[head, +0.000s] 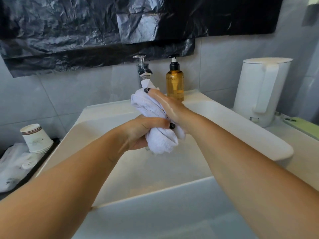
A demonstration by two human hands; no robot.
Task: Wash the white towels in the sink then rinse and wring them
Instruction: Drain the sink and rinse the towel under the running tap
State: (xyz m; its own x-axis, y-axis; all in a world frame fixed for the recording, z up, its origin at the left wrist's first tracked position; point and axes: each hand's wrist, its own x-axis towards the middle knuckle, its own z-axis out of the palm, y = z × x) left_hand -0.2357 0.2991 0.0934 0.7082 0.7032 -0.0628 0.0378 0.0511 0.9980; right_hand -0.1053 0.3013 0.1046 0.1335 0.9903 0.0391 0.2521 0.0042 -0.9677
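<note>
A white towel (150, 107), bunched into a thick twisted roll, hangs over the white sink (96, 111) just below the chrome tap (143, 69). My left hand (143, 131) grips its lower part, fingers curled round the cloth. My right hand (165, 104) wraps the upper part from the right, wet and shiny. The towel's lower end (160, 144) sticks out beneath my left hand. I cannot tell whether water runs from the tap.
An amber pump bottle (174, 83) stands on the rim right of the tap. A white kettle (262, 90) and a green phone (303, 126) sit at the right. At the left are stacked paper cups (37, 138) and more white cloth (13, 166). Black plastic sheeting (103, 31) covers the wall above.
</note>
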